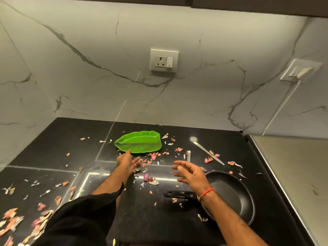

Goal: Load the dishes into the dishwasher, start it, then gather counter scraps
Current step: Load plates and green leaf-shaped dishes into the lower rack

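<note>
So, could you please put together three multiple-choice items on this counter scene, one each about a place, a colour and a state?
1. Where does the frying pan sit on the counter?
A. on the right side, under the right forearm
B. at the far left edge
C. on top of the leaf-shaped plate

2. What colour is the leaf-shaped plate?
A. red
B. green
C. white

3. How is the right hand held?
A. clenched round the pan's handle
B. pinching a knife
C. open, fingers spread, holding nothing

Answers: 1 A, the pan lies to the right with the forearm crossing over it; 2 B, the plate is bright green; 3 C, the fingers are spread above the peel scraps with nothing in them.
</note>
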Available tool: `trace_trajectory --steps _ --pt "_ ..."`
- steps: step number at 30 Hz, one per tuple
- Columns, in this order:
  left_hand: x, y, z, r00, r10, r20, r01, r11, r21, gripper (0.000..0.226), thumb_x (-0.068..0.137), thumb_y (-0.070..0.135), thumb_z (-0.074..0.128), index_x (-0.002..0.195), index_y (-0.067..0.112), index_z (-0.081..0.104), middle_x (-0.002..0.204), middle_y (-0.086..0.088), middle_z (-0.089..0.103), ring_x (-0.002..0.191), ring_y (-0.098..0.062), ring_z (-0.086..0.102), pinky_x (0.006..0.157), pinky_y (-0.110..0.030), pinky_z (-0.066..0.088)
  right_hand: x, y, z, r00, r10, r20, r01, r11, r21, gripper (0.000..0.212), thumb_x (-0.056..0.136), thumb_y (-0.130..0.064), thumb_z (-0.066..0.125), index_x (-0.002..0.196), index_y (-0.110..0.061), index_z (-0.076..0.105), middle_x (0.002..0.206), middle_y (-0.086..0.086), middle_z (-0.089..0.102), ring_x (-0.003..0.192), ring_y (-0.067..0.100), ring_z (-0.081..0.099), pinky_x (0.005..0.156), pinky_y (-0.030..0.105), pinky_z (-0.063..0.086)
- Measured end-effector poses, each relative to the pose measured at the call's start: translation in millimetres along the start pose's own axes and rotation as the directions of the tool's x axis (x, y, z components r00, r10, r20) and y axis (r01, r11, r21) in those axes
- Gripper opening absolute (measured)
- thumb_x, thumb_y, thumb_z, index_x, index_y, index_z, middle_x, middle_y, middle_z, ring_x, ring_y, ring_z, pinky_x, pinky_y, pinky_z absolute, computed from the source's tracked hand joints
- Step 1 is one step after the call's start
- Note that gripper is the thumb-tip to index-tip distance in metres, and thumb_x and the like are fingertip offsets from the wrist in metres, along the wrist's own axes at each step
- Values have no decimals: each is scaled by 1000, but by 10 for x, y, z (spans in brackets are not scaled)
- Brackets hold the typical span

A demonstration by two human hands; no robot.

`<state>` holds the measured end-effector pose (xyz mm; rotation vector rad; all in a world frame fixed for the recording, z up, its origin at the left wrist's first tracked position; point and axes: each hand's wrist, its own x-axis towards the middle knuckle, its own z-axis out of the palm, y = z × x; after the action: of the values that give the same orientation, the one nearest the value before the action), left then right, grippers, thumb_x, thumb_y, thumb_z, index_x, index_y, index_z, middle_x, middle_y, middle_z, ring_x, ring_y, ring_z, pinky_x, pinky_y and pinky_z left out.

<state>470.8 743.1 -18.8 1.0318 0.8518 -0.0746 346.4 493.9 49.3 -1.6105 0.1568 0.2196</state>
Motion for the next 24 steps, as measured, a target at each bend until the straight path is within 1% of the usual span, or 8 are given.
trace_trajectory --steps 2,4,9,12,16,18,21,24 --pt "48 7 56 999 -34 -1 34 999 -17 24 102 15 57 117 -1 50 119 -20 58 104 -41 67 69 -46 59 7 -21 -43 1000 -4 -7 4 1000 -12 21 98 -14 55 117 -17 65 107 -1 74 100 23 70 89 40 57" --pt "51 17 110 999 -50 -18 50 998 -31 19 100 14 59 105 -3 50 110 -21 58 98 -40 66 74 -49 57 3 -32 -85 1000 -10 -16 10 1000 -16 21 98 -13 55 117 -16 65 107 1 74 100 24 70 90 40 57" --pt "56 64 206 990 -138 -3 137 989 -60 21 102 21 57 108 5 45 108 -20 55 108 -39 63 93 -50 52 -36 -31 -176 1000 -10 -28 10 1000 -20 21 99 -13 54 117 -17 65 108 0 73 99 21 70 90 40 57" --pt "149 83 183 987 -158 6 158 986 -44 21 103 23 56 112 6 46 125 -17 57 114 -40 63 84 -46 54 -53 -7 -184 1000 -3 -24 2 1000 -28 21 99 -13 54 116 -19 65 109 1 73 99 21 70 89 39 57" --pt "319 68 139 992 -117 -39 116 993 -17 15 101 17 55 103 2 53 132 -17 60 80 -30 67 59 -37 53 -23 -9 -176 1000 -3 -28 2 1000 -18 22 98 -13 55 117 -20 64 110 -1 72 100 18 70 89 37 57" --pt "263 91 160 996 -75 -40 73 996 -41 16 98 16 54 110 5 54 126 -17 62 73 -28 65 55 -37 54 8 -23 -179 1000 -7 -30 7 1000 -2 22 98 -12 55 118 -19 63 110 -1 72 101 18 69 89 34 57" --pt "70 126 211 997 30 -78 -41 989 -144 11 94 12 48 105 11 47 113 -19 58 77 -36 66 66 -44 57 46 -22 -216 999 -21 -40 23 999 33 23 98 -11 55 118 -18 64 111 1 72 101 18 70 86 32 58" --pt "-130 86 171 977 140 -161 -159 981 -115 15 90 13 50 104 12 46 112 -17 57 91 -37 65 55 -40 58 46 5 -272 998 -36 -56 38 998 47 22 98 -12 56 115 -21 65 111 1 73 100 18 70 88 35 57"
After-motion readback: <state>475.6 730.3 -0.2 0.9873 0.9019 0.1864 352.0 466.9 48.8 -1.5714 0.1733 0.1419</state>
